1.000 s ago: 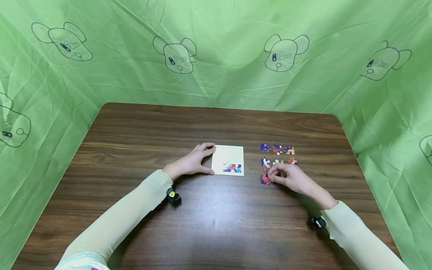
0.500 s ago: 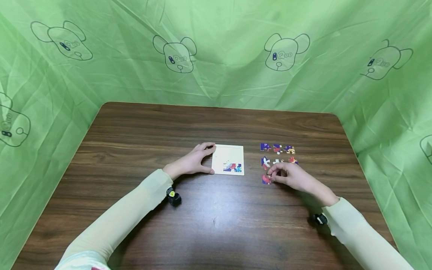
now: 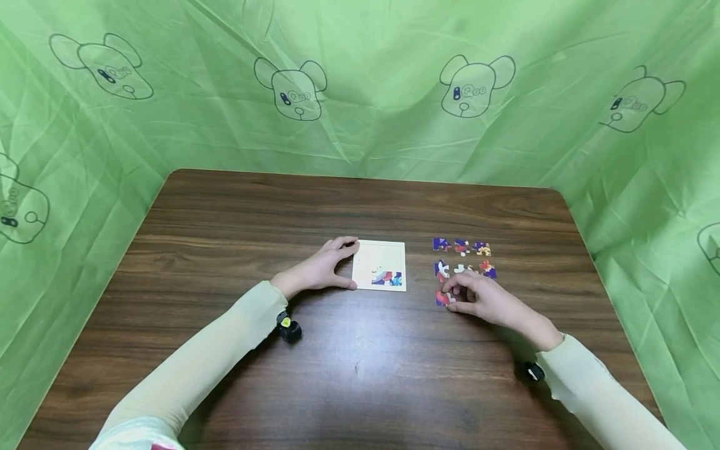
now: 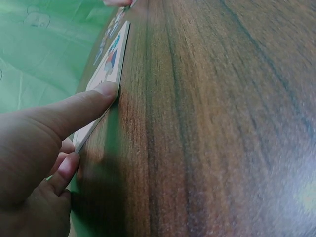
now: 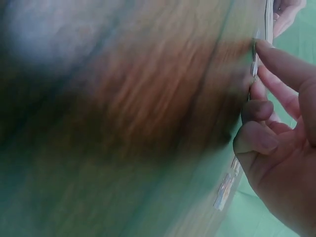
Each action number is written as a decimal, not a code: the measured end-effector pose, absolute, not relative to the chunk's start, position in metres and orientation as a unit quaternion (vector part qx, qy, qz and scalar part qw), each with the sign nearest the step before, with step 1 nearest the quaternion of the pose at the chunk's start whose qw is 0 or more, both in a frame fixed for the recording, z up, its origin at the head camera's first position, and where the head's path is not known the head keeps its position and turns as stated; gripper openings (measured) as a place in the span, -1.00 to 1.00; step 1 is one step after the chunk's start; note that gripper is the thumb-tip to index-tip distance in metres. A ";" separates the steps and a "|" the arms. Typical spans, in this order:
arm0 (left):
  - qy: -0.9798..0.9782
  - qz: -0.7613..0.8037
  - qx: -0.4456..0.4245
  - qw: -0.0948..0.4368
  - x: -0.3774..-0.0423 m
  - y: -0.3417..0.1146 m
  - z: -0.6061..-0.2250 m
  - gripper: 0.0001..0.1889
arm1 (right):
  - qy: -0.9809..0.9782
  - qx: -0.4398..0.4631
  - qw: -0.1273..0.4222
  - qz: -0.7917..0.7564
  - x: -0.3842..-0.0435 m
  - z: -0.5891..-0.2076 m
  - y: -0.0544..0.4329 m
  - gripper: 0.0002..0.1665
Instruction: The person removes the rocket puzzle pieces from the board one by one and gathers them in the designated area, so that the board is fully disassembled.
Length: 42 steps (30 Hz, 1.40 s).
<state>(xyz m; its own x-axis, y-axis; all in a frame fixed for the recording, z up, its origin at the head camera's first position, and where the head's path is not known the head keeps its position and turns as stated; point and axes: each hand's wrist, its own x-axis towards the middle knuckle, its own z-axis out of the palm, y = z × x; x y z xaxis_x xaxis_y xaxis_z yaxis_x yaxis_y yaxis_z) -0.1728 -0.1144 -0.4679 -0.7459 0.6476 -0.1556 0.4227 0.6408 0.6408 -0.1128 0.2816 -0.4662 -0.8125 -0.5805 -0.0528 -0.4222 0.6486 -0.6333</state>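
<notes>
A square white puzzle tray (image 3: 368,253) lies on the table, with a few joined colourful pieces (image 3: 387,279) in its lower right corner. My left hand (image 3: 322,265) holds the tray's left side, thumb at the near corner and fingers at the far one. The left wrist view shows that thumb (image 4: 106,90) pressing on the tray's edge. To the right, my right hand (image 3: 488,300) pinches a red and purple puzzle piece (image 3: 440,298) between thumb and fingers. That piece is at table level. In the right wrist view it appears nearly edge-on.
Several loose puzzle pieces lie in rows beyond my right hand, among them a purple one (image 3: 440,244) and a yellow-purple one (image 3: 482,248). My right hand partly covers the middle row. Green cloth (image 3: 371,137) surrounds the brown wooden table (image 3: 253,206).
My right thumb has shifted toward the near side of the red and purple piece, uncovering more of it. The left hand and the tray have stayed put.
</notes>
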 end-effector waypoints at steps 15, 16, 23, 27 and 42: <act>0.887 0.296 0.296 0.194 -0.172 -0.113 -0.467 0.02 | 0.897 -0.270 0.136 -0.323 -0.112 -0.461 0.285 -0.69; 0.887 0.296 0.296 0.194 -0.172 -0.113 -0.467 0.02 | 0.897 -0.266 0.138 -0.324 -0.112 -0.460 0.284 -0.69; 0.887 0.298 0.299 0.189 -0.173 -0.113 -0.468 0.02 | 0.900 -0.261 0.130 -0.323 -0.119 -0.451 0.269 -0.73; 0.886 0.298 0.300 0.190 -0.173 -0.114 -0.468 0.02 | 0.904 -0.260 0.119 -0.317 -0.125 -0.444 0.254 -0.73; 0.885 0.300 0.301 0.189 -0.172 -0.115 -0.469 0.01 | 0.900 -0.290 0.092 -0.313 -0.135 -0.438 0.184 -0.65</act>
